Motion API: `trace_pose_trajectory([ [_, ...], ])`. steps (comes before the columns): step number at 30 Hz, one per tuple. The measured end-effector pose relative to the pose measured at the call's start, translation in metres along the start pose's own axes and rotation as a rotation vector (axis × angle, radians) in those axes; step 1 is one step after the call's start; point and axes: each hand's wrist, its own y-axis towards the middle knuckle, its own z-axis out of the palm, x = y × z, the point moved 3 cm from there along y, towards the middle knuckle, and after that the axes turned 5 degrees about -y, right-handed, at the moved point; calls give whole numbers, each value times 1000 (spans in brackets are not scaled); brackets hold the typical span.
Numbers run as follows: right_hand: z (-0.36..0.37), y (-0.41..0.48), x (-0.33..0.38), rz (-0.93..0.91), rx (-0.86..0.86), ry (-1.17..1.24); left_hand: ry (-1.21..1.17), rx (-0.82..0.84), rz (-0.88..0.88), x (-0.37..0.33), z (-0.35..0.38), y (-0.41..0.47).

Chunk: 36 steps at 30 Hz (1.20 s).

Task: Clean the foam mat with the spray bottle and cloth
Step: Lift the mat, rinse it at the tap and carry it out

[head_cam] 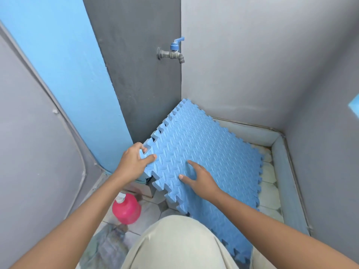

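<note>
A light blue foam mat [206, 150] with jigsaw edges and a ribbed pattern leans tilted in the corner of a small tiled wash area, its far corner against the wall. My left hand [134, 162] grips the mat's near-left corner, thumb on top. My right hand [200, 178] lies flat on the mat's surface with fingers spread, holding nothing. A pink bottle [126, 209] with a white top stands on the floor below my left forearm. A grey crumpled cloth [108, 243] lies on the floor beside it, partly hidden by my left arm.
A metal tap [172, 52] with a blue handle sticks out of the dark grey wall above the mat. A low tiled curb [279, 164] borders the wash area at the right. Grey walls close in on all sides. My knee in beige trousers [174, 243] fills the bottom centre.
</note>
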Motion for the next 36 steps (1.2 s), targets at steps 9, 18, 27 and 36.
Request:
trace_pose_trajectory([
  [9, -31, 21, 66, -138, 205, 160, 74, -203, 133, -29, -54, -14],
  [18, -219, 110, 220, -197, -471, 371, 67, -244, 196, -37, -56, -17],
  [27, -238, 176, 275, -354, -286, -357, 82, -363, 326, -58, -93, -26],
  [36, -253, 197, 265, -489, -234, -737, 73, -374, 264, -61, -87, -16],
])
